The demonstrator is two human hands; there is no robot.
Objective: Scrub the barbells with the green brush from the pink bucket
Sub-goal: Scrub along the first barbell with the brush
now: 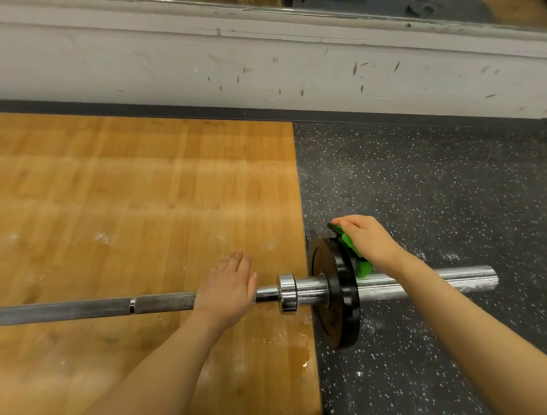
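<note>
A steel barbell [83, 308] lies across the floor from lower left to right, with a black weight plate [337, 291] on its chrome sleeve [435, 282]. My left hand [226, 288] rests flat on the shaft just left of the collar, fingers together and extended. My right hand [366, 239] grips the green brush [353, 250], which presses against the sleeve right behind the plate's outer face. Most of the brush is hidden under my hand. The pink bucket is out of view.
A wooden platform [135, 195] covers the left floor, with white chalk smears and a small wet patch [297, 354]. Black speckled rubber flooring [439, 189] is on the right. A scuffed white wall base [272, 66] with a mirror above runs along the back.
</note>
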